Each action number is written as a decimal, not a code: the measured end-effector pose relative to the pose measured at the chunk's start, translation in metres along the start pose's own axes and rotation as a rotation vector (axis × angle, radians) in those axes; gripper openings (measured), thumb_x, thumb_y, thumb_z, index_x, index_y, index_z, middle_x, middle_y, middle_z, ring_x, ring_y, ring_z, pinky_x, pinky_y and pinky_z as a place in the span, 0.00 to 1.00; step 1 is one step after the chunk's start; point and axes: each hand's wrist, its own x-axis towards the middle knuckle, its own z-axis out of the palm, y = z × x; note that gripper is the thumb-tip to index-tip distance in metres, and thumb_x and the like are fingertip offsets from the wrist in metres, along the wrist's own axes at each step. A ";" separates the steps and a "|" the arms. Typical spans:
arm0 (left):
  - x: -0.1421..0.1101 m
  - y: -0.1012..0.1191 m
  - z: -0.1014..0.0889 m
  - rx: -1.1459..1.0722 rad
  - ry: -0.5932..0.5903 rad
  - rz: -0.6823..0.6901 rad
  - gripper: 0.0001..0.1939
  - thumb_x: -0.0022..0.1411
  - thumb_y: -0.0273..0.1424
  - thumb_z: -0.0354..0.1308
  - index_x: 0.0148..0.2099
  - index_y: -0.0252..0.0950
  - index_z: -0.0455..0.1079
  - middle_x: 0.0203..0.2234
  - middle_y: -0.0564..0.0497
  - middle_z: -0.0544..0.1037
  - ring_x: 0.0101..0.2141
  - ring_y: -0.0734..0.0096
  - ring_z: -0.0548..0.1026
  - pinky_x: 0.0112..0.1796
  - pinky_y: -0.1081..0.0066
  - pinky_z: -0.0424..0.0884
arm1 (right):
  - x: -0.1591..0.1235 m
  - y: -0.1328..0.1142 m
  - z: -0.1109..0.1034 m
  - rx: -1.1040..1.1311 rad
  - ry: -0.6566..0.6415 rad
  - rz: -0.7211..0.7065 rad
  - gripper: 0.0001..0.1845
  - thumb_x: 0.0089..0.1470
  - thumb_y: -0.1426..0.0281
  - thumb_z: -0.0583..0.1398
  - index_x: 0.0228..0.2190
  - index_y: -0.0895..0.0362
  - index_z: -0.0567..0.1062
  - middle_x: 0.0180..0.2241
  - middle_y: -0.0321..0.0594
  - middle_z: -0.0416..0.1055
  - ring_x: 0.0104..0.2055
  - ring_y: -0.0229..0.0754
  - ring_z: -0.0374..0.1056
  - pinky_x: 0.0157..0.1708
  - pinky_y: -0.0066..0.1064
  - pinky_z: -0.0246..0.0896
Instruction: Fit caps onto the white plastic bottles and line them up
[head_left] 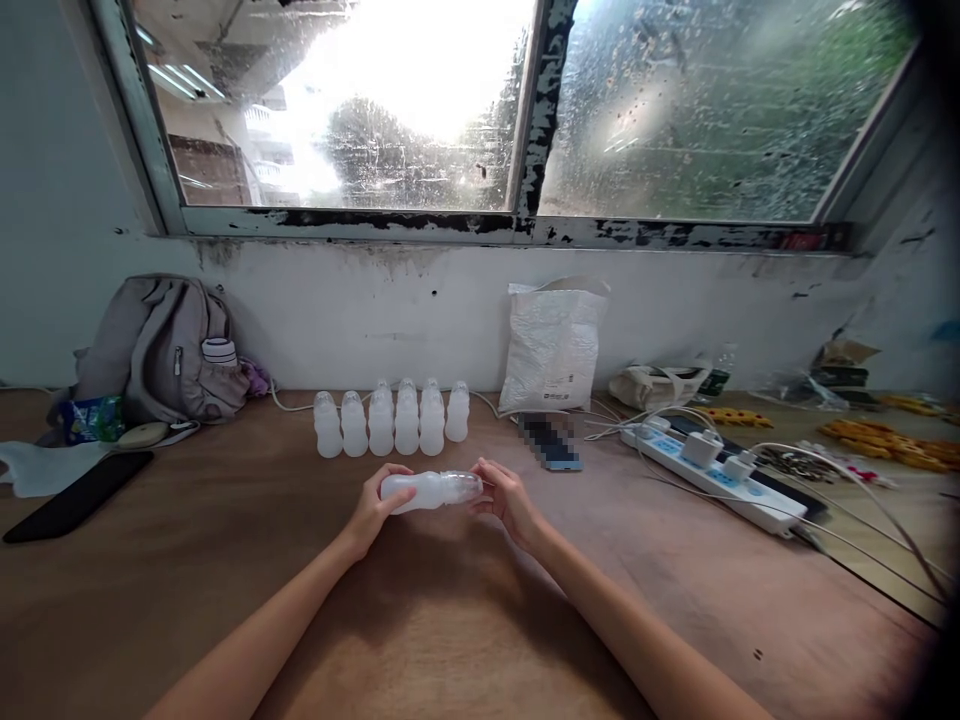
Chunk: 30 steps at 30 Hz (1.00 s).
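Note:
I hold a white translucent plastic bottle [429, 490] sideways above the wooden table [225, 560]. My left hand [375, 508] is wrapped around its base end. My right hand [506, 497] grips its clear cap end, fingers curled around it. Just beyond my hands, several similar white bottles [390, 420] stand upright in two short rows.
A grey backpack [161, 345] leans on the wall at back left, with a black phone [75, 495] in front of it. A white bag [553, 345], a blurred phone [551, 442] and a white power strip [712, 475] with chargers and cables lie to the right.

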 end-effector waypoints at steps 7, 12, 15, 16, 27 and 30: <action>-0.010 0.006 0.011 0.035 -0.157 0.038 0.15 0.48 0.38 0.56 0.37 0.35 0.65 0.29 0.52 0.68 0.28 0.73 0.65 0.28 0.77 0.61 | -0.009 -0.004 0.010 -0.010 -0.091 0.104 0.21 0.46 0.53 0.53 0.22 0.59 0.70 0.22 0.37 0.66 0.21 0.35 0.62 0.17 0.25 0.55; -0.013 0.006 0.014 0.043 -0.154 0.050 0.15 0.48 0.38 0.56 0.37 0.35 0.63 0.30 0.52 0.68 0.28 0.73 0.65 0.28 0.77 0.61 | -0.014 0.000 0.015 0.033 -0.109 0.126 0.21 0.45 0.53 0.54 0.20 0.59 0.71 0.20 0.36 0.66 0.21 0.35 0.61 0.19 0.25 0.54; -0.014 0.006 0.014 0.033 -0.174 0.071 0.14 0.49 0.37 0.56 0.37 0.35 0.63 0.29 0.53 0.67 0.28 0.74 0.65 0.28 0.77 0.61 | -0.013 0.002 0.012 0.049 -0.120 0.153 0.21 0.45 0.54 0.54 0.20 0.59 0.71 0.19 0.36 0.66 0.20 0.35 0.60 0.19 0.25 0.53; -0.015 0.006 0.013 0.034 -0.181 0.074 0.14 0.49 0.37 0.56 0.37 0.36 0.63 0.29 0.53 0.67 0.28 0.75 0.65 0.28 0.77 0.61 | -0.013 0.003 0.011 0.058 -0.127 0.155 0.21 0.45 0.54 0.54 0.20 0.59 0.71 0.19 0.35 0.66 0.20 0.34 0.60 0.19 0.25 0.53; -0.025 0.010 0.028 0.139 0.113 0.143 0.11 0.54 0.39 0.50 0.32 0.35 0.60 0.25 0.53 0.65 0.26 0.74 0.65 0.27 0.76 0.61 | -0.017 0.000 0.022 0.145 -0.125 0.167 0.20 0.44 0.57 0.55 0.16 0.60 0.71 0.17 0.35 0.64 0.18 0.34 0.57 0.18 0.26 0.51; -0.034 0.013 0.036 0.157 0.271 0.183 0.11 0.57 0.38 0.45 0.29 0.36 0.59 0.22 0.54 0.64 0.25 0.74 0.65 0.27 0.76 0.61 | -0.025 -0.003 0.030 0.125 -0.140 0.100 0.18 0.45 0.58 0.55 0.17 0.59 0.71 0.19 0.36 0.64 0.20 0.34 0.57 0.19 0.26 0.52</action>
